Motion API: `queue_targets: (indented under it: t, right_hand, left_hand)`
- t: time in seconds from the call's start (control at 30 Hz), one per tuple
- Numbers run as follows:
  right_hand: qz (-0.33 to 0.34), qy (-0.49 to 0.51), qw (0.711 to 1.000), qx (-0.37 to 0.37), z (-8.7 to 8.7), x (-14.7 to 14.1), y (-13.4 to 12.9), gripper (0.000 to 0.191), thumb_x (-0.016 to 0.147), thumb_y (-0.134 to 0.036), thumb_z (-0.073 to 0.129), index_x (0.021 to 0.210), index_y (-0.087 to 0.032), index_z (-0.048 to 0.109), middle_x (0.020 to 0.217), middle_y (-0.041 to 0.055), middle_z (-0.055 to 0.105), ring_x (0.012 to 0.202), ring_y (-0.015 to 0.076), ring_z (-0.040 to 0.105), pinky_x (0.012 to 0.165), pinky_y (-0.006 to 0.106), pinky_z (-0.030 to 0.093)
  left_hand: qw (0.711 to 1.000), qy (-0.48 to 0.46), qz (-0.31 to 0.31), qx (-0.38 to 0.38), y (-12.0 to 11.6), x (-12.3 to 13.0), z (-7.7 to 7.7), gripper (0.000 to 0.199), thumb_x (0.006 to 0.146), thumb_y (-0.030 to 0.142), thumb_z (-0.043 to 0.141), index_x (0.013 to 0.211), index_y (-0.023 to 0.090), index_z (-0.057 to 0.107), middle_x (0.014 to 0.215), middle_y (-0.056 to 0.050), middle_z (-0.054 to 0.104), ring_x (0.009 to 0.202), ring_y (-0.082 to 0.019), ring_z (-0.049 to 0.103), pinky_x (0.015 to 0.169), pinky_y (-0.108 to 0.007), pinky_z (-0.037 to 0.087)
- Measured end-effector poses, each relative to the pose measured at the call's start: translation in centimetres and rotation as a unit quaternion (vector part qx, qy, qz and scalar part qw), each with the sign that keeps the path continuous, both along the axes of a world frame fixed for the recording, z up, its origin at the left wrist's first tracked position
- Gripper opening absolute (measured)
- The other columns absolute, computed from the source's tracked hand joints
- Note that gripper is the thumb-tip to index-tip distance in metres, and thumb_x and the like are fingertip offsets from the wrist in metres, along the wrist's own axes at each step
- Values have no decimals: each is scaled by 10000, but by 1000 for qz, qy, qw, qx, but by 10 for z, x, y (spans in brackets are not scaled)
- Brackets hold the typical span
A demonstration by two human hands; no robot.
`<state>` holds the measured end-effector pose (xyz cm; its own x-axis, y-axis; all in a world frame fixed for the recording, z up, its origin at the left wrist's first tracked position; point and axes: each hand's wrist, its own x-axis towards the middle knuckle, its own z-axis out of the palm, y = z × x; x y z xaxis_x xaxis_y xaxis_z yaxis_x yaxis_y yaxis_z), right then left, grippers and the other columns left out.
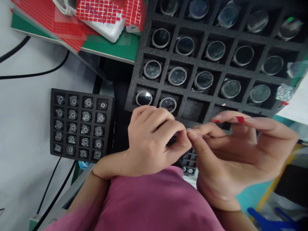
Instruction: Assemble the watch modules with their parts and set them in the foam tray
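My left hand (pixel 154 141) is closed, its thumb and forefinger pinched together at their tips. Against them meets my right hand (pixel 231 157), whose thumb and forefinger also pinch, while its other fingers stay raised. Whatever lies between the fingertips is too small to make out. Small red pieces (pixel 240 119) cling to the fingers of my right hand. Just beyond the hands is a dark foam tray (pixel 149 54) with round watch faces in its pockets, such as a round watch face (pixel 167 104) next to my left knuckles. One pocket (pixel 195 109) near the hands shows bare foam.
A second foam tray (pixel 82 125) at the left holds small wrapped round parts. Red sticker sheets (pixel 99 11) and a white box (pixel 113 32) lie on the green table edge (pixel 110 49). Black cables (pixel 36 76) run along the left. Clear film scraps (pixel 285 92) sit at the right.
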<state>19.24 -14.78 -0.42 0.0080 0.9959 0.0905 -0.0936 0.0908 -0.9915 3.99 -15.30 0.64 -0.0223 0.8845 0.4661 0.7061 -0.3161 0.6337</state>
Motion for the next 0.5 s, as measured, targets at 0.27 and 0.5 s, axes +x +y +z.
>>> queue_targets:
  t: [0.27,0.5]
  right_hand:
    - [-29,-4,996,86,-3,4,5,768,606,187,757,1203,-293,710,1186,16,516,1097,134,615,704,222,695]
    - [1,6,997,73,-1,2,5,781,617,192,741,1226,-295,697,1189,21,512,1106,137,616,727,244,707]
  left_hand:
    - [997,-32,64,17,5,-16,3,113,859,107,692,812,209,680,731,17,675,708,-134,665,731,-317,562]
    - [999,12,-41,-16,-1,-14,9,85,898,170,695,897,252,721,755,48,691,776,-136,704,1055,-411,521]
